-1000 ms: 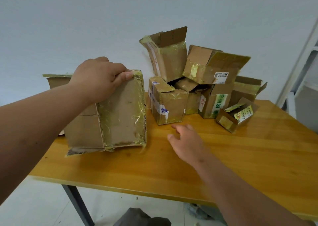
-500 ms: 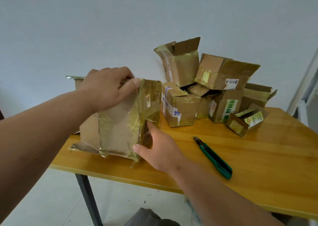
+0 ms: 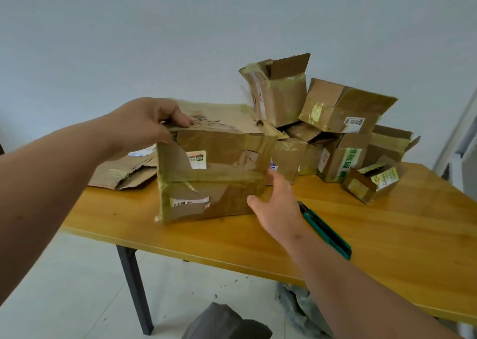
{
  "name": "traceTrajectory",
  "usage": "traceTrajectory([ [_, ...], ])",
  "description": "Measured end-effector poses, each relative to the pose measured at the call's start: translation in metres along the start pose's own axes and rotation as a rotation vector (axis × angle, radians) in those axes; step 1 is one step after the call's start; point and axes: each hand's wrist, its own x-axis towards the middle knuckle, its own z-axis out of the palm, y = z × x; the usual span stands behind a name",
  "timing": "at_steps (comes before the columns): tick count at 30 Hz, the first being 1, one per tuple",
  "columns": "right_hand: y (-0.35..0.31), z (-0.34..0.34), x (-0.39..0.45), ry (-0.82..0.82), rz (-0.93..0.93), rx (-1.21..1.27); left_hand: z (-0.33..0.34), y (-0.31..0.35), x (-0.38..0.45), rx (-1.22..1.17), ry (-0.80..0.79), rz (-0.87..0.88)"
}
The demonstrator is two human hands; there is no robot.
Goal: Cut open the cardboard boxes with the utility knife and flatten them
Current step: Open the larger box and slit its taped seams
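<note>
A taped cardboard box point(image 3: 214, 173) with torn labels stands on the wooden table point(image 3: 387, 240) near its left front edge. My left hand point(image 3: 147, 124) grips the box's upper left corner, thumb on the top flap. My right hand point(image 3: 276, 204) rests against the box's lower right corner, fingers spread along its side. A green and black utility knife point(image 3: 327, 231) lies on the table just right of my right hand, not held.
A pile of several opened, taped boxes point(image 3: 322, 122) sits at the back of the table against the white wall. Flattened cardboard point(image 3: 124, 171) lies behind my left arm. A small open box point(image 3: 371, 181) lies at the right. The table's dark leg point(image 3: 134, 287) is below.
The box has been turned, so its long labelled side now faces me. My right hand moved from the box's front edge to its right corner.
</note>
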Motion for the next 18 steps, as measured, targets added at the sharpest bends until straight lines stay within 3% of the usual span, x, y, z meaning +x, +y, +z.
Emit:
traceTrajectory([
  [4, 0.002, 0.009, 0.005, -0.097, 0.063, 0.139, 0.010, -0.028, 0.004, 0.012, 0.169, -0.062],
  [7, 0.003, 0.016, 0.012, -0.083, 0.066, 0.236, 0.017, -0.044, 0.007, 0.290, 0.291, 0.040],
  [9, 0.004, 0.017, 0.019, -0.049, 0.068, 0.230, 0.024, -0.051, 0.008, 0.597, 0.271, 0.113],
  [12, 0.003, 0.018, 0.027, -0.004, 0.051, 0.151, 0.041, -0.061, 0.007, 0.844, 0.248, 0.111],
  [18, 0.003, 0.026, 0.031, 0.038, 0.002, 0.086, 0.059, -0.087, 0.012, 1.027, 0.370, 0.125],
])
